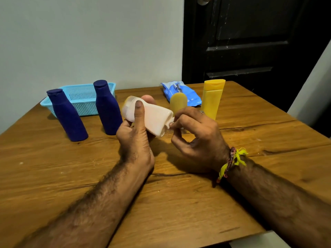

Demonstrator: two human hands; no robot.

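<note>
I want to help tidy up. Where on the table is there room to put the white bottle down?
The biggest bare patch of table lies in front of the blue bottles, left of the left hand holding the white bottle. Another lies right of the tall yellow bottle and the right hand. The back is crowded: basket, packet, small yellow bottle.

A big brown wooden table (179, 203) fills the lower part of the view. Its top has dark lines and long cracks in the wood. Behind it, on the left, is a plain pale grey wall (89, 33). On the right is a black door (250, 42) with raised panels and small white specks. A pale slanted surface (315, 83) shows at the far right edge. The light is soft.
</note>
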